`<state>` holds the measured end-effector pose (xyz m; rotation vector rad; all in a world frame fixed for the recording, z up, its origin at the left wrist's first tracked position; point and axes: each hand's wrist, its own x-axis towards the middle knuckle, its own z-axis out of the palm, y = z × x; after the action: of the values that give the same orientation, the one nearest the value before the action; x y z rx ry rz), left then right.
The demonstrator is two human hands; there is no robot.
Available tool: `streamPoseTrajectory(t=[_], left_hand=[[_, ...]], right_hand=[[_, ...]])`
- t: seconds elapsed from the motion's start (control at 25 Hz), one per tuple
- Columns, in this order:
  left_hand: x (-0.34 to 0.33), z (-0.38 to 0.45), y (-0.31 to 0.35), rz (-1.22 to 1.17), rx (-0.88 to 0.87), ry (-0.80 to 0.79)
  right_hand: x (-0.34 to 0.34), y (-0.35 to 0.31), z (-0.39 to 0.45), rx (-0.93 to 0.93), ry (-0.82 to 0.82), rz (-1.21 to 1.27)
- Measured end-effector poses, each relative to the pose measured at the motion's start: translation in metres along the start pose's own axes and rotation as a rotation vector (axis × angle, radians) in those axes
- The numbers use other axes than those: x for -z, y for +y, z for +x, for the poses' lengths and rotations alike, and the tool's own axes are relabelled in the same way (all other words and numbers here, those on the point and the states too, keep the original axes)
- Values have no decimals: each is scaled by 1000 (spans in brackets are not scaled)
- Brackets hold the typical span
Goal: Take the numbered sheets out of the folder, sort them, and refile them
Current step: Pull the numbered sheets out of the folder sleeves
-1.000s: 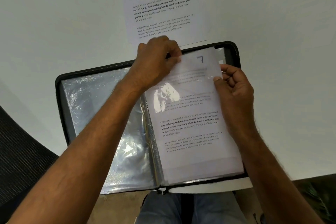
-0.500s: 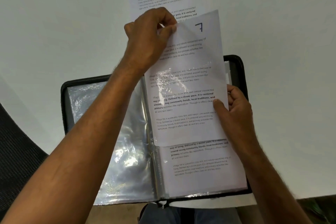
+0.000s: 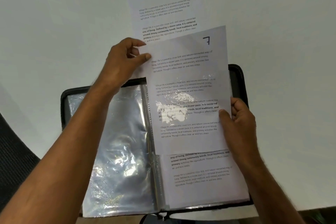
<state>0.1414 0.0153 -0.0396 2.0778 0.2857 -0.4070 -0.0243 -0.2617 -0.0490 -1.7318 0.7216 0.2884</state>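
- Display folder (image 3: pixel 238 78): black-edged, lying open flat on the white table (image 3: pixel 54 23); I use it as my landmark for everything below.
- Empty clear sleeves (image 3: pixel 112 142): the folder's left half, glossy and crinkled, no paper that I can see inside them.
- Filed sheet (image 3: pixel 201 174): in the top sleeve of the folder's right half, printed paragraphs showing; its upper part is covered by the sheet above it.
- Sheet marked 7 (image 3: pixel 189 85): partly drawn out of the right-half sleeve; its top edge reaches past the folder's far rim, its bottom edge lies across the middle of the right half. The handwritten 7 sits near its top right corner. A glare patch on the plastic crosses its middle.
- Left hand (image 3: pixel 123 62): just beyond the folder's far rim, thumb and fingers pinching the top left corner of the sheet marked 7.
- Right hand (image 3: pixel 240 120): over the folder's right edge, thumb pressed on the face of the sheet marked 7 at its right margin, fingers curled behind. I cannot tell whether they grip the sheet alone or the sleeve as well.
- Sheet marked 4 (image 3: pixel 163 2): flat on the table beyond the folder's far rim; its near end is overlapped by the sheet marked 7.
- Mesh chair (image 3: pixel 12 151): dark, at the folder's near left, below the table edge.
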Motion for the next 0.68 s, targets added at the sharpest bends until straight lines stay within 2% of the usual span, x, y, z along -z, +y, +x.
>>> streamPoseTrajectory(t=[0.16,0.4,0.68], left_hand=[[-8,-18,-9,-184,91,-64],[-17,-24,-19,-203,95,-98],[-13,6,-2,-236,43,102]], right_hand=[[-1,0,0,-7,8,-3],[-1,-2,2,-21,10,1],[-1,-3,5,-26,-4,28]])
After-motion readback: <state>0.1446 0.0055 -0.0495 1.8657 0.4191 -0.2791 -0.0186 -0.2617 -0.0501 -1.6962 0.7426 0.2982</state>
